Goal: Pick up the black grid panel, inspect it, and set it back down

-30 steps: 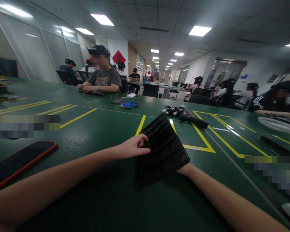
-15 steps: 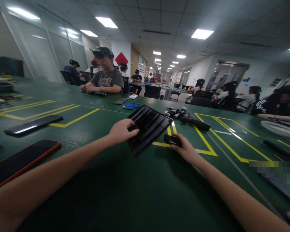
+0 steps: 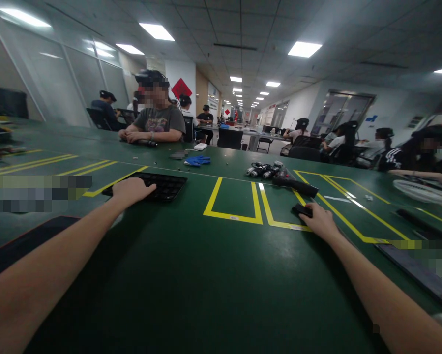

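Observation:
My left hand (image 3: 130, 191) is at the left on a flat black tray (image 3: 169, 187) divided into compartments. Its thumb lies over the tray's near side, and the other fingers are mostly hidden. The tray rests on or just above the green table, across a yellow tape line. To the right, my right hand (image 3: 322, 220) pinches a small dark block-like object (image 3: 302, 210) of a kind I cannot make out. That object is low over the table, near the corner of a yellow tape outline (image 3: 285, 225).
Beyond my right hand lie a black tube-like thing (image 3: 296, 187) and a bundle of metal-and-black parts (image 3: 263, 170). A blue glove (image 3: 197, 161) sits farther back. Across the table a person (image 3: 156, 115) is seated. A dark tablet-like slab (image 3: 408, 268) lies at right.
My left hand has carried the tray leftward and lowered it from a raised, tilted pose to lying flat. My right hand has moved right with the small dark object.

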Motion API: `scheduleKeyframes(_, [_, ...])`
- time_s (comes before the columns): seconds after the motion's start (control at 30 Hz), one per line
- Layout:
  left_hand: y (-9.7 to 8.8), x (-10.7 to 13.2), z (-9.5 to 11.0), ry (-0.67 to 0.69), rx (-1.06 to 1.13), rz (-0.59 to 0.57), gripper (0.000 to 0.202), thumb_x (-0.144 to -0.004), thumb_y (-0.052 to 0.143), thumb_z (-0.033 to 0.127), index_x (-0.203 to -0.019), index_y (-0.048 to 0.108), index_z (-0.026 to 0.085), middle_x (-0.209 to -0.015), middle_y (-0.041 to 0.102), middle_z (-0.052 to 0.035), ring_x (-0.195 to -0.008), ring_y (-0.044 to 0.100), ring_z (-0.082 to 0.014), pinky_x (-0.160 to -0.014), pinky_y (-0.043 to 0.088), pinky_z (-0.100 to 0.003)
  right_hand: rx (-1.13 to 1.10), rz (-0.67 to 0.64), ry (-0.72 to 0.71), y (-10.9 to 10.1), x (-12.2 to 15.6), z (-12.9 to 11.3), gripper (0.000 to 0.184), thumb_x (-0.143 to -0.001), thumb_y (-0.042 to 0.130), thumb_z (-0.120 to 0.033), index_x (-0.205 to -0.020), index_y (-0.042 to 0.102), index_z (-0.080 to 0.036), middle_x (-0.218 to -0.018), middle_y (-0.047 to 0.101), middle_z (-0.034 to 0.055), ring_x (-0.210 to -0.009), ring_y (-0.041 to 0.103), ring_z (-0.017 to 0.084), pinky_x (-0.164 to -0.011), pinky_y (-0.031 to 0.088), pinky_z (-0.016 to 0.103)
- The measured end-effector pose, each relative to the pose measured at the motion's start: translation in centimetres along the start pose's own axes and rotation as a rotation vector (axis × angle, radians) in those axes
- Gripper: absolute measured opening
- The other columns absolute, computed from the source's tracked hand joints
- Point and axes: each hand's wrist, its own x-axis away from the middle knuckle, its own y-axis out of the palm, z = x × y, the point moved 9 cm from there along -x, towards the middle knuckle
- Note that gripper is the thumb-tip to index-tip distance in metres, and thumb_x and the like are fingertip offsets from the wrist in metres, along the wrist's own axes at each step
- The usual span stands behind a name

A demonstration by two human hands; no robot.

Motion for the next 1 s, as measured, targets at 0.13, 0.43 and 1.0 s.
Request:
scheduleKeyframes(0.13, [-0.8, 0.4, 3.6, -0.014, -0.130, 0.101, 0.028, -0.085, 0.030, 0.019, -0.085, 0.054, 0.005, -0.091, 0.060, -0.0183, -0.101, 0.051, -0.0336, -0.086, 0.037, -0.045, 0.056, 0.125, -0.007, -2.0, 0.3, -2.1, 0.049, -0.078, 0.046, -0.041, -0.112, 0.052, -0.006, -0.120, 0.049, 0.0225, -0.116, 0.040, 0.035, -0.097, 0.030, 0.047])
scheduleKeyframes(0.43, [10.0, 8.5, 17.8, 0.560, 0.069, -0.301, 0.050, -0.079, 0.033, 0.003, -0.126, 0.046, 0.014, -0.132, 0.048, -0.0079, -0.122, 0.042, -0.0163, -0.101, 0.032, -0.030, -0.236, -0.188, -0.455, -0.5, 7.1, -17.3, 0.063, -0.083, 0.037, -0.051, -0.134, 0.034, -0.013, -0.144, 0.029, 0.0117, -0.134, 0.017, 0.028, -0.109, 0.016, 0.048])
scheduleKeyframes(1.0, [6.4, 24.4, 25.4, 1.081, 0.227, -0.701, 0.046, -0.087, 0.043, 0.034, -0.132, 0.041, 0.023, -0.139, 0.039, -0.0067, -0.130, 0.030, -0.0228, -0.109, 0.020, -0.043, 0.219, 0.162, -0.144, -3.4, 1.6, -5.6, 0.050, -0.086, 0.034, -0.040, -0.125, 0.045, -0.012, -0.135, 0.042, 0.0156, -0.126, 0.030, 0.034, -0.101, 0.022, 0.056])
